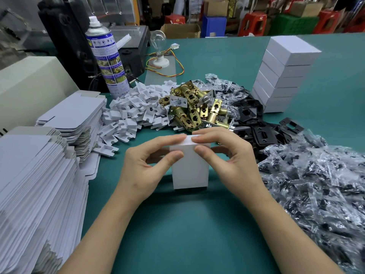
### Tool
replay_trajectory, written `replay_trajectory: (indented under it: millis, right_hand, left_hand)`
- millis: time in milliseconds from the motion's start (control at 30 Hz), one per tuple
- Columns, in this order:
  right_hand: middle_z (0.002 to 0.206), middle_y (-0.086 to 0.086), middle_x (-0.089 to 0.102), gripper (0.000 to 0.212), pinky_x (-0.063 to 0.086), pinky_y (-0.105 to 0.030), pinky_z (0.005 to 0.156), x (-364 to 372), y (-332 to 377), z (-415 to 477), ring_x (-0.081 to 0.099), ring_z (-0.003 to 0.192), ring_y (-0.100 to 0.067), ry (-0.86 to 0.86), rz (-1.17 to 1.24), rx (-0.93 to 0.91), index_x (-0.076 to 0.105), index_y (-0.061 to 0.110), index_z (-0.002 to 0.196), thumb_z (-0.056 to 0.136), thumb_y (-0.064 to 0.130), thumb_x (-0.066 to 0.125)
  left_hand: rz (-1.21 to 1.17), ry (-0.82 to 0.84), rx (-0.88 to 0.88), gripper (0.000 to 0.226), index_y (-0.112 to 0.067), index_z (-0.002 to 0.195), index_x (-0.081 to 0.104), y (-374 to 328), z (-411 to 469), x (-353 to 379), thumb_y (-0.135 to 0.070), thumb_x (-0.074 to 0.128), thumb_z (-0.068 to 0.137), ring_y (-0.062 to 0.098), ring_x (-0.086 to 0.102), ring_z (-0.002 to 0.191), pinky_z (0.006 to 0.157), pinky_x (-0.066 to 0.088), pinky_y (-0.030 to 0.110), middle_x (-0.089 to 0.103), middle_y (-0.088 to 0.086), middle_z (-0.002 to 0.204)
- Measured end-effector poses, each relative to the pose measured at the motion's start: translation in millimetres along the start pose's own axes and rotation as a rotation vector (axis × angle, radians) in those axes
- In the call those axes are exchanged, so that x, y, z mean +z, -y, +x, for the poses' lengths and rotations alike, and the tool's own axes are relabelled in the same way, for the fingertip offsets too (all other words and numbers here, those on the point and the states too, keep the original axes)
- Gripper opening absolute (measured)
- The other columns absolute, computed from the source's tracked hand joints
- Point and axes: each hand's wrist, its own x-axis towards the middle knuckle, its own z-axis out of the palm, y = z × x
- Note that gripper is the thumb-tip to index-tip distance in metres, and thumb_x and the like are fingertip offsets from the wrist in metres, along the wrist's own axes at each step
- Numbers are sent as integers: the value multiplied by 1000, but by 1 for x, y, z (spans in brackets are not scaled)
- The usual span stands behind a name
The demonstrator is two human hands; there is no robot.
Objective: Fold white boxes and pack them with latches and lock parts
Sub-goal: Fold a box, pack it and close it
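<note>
A white box [190, 171] stands upright on the green table [187, 224], right in front of me. My left hand [146, 163] holds its top left edge, thumb on the front face and fingers over the top. My right hand [225, 155] grips the top right edge the same way, fingers lying across the closed top flap. Behind the box lies a heap of brass latches [194, 107]. Black strike plates [254, 125] are piled to the right of them. White cardboard inserts [134, 111] are heaped to the left.
Stacks of flat white box blanks [39, 184] fill the left side. A tower of finished white boxes [282, 76] stands at the back right. Clear bags of black screws [320, 194] cover the right. A spray can [106, 56] and a light bulb [159, 44] stand behind.
</note>
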Motion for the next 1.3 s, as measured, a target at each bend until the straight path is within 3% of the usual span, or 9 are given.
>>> replay_trajectory:
  millis: [100, 233, 400, 600, 733, 933, 1100, 1200, 1300]
  right_hand:
    - [116, 11, 72, 18, 59, -31, 84, 0, -2, 0, 66, 117, -15, -11, 16, 49, 76, 19, 112, 95, 14, 73]
    - [117, 18, 70, 29, 59, -33, 82, 0, -4, 0, 67, 112, -12, 13, 27, 141, 70, 28, 122, 94, 20, 72]
    - [119, 16, 65, 62, 58, -25, 78, 5, -8, -1, 66, 109, -9, 28, -69, 184, 49, 34, 139, 84, 37, 78]
    - [137, 18, 42, 105, 46, -27, 100, 24, -5, -10, 48, 126, -2, 172, -464, 121, 32, 32, 155, 68, 76, 71]
    - [133, 9, 49, 95, 46, -28, 102, 33, -2, -12, 50, 125, -11, 82, -558, 93, 41, 22, 152, 74, 62, 78]
    - [129, 11, 57, 77, 34, -4, 96, 23, 5, -6, 49, 119, 2, -94, -330, 129, 51, 19, 147, 79, 35, 85]
    - [131, 8, 63, 76, 47, -25, 103, 9, 31, 34, 59, 117, -7, -240, -252, 91, 56, 18, 145, 76, 40, 80]
    - [135, 6, 62, 77, 47, -23, 104, 1, 39, 92, 57, 119, -7, -187, -330, 102, 55, 19, 147, 78, 39, 82]
    - [127, 2, 61, 64, 48, -13, 87, -2, 30, 168, 59, 103, -9, -59, -474, 104, 59, 20, 139, 81, 37, 80]
  left_hand:
    - [-31, 79, -115, 47, -54, 134, 65, 2, 0, -2, -38, 74, 91, 9, 76, 104, 88, 61, 27, 76, -15, 121]
    - [19, 103, -164, 44, -50, 133, 62, 4, 0, -4, -46, 70, 89, 16, 78, 103, 85, 66, 43, 76, -14, 122]
    - [-143, -84, -265, 38, -54, 118, 68, 4, 6, -1, -31, 81, 90, 17, 78, 97, 70, 66, 38, 79, -11, 108]
    - [-336, -366, -422, 26, -34, 119, 68, 6, 12, 0, -16, 71, 99, 17, 78, 75, 55, 61, 30, 81, 2, 88]
    - [-401, -347, -486, 26, -28, 123, 64, 7, 10, 9, -22, 71, 100, 22, 78, 77, 59, 62, 31, 81, 6, 95]
    - [-513, -317, -458, 30, -27, 128, 65, 4, 12, 11, -45, 53, 108, 26, 79, 89, 61, 62, 31, 79, 9, 110]
    - [-474, -293, -446, 35, -24, 132, 59, 6, 12, 16, -44, 40, 112, 30, 80, 87, 59, 62, 31, 80, 12, 107]
    - [-428, -262, -440, 30, -23, 124, 60, 7, 11, 21, -39, 39, 111, 29, 80, 83, 58, 62, 31, 81, 8, 102]
    - [-400, -211, -451, 26, -21, 121, 61, 7, 10, 24, -33, 41, 112, 27, 80, 82, 58, 62, 30, 80, 6, 101]
